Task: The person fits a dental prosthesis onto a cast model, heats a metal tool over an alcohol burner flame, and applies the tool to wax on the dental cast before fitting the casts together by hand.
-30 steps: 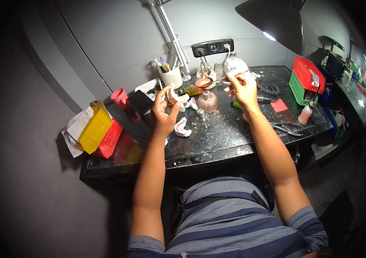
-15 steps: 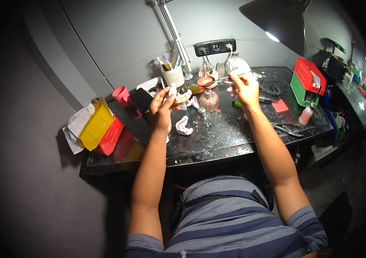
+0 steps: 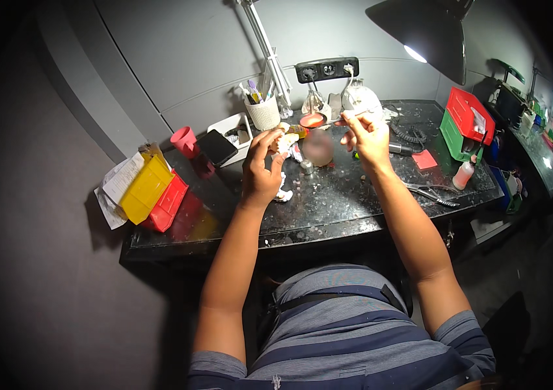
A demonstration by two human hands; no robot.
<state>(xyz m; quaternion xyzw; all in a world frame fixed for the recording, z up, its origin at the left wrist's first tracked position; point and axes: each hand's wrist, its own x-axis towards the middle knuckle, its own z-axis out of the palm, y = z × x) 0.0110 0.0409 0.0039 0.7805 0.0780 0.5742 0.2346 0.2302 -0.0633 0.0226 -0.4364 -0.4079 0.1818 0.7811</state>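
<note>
My left hand (image 3: pixel 260 170) is raised over the dark speckled worktop (image 3: pixel 354 201) and holds a small pale cast (image 3: pixel 284 141) between its fingertips. My right hand (image 3: pixel 366 135) pinches a thin metal tool (image 3: pixel 345 119) whose tip reaches toward a small dish of red wax (image 3: pixel 312 121). Another white cast (image 3: pixel 283 194) lies on the worktop below my left hand. A round pinkish object (image 3: pixel 317 147) sits between my two hands.
Yellow bin (image 3: pixel 145 188) and red bin (image 3: pixel 167 205) stand at the left edge, with papers (image 3: pixel 115 188) beside them. A pink cup (image 3: pixel 184 139), a black phone (image 3: pixel 216 147), a white tool cup (image 3: pixel 263 112), pliers (image 3: pixel 429 192), stacked red and green bins (image 3: pixel 464 123) and a small bottle (image 3: pixel 464 174) surround the workspace.
My left hand has lifted the pale cast up and toward the wax dish. My right hand has shifted slightly left with the thin tool.
</note>
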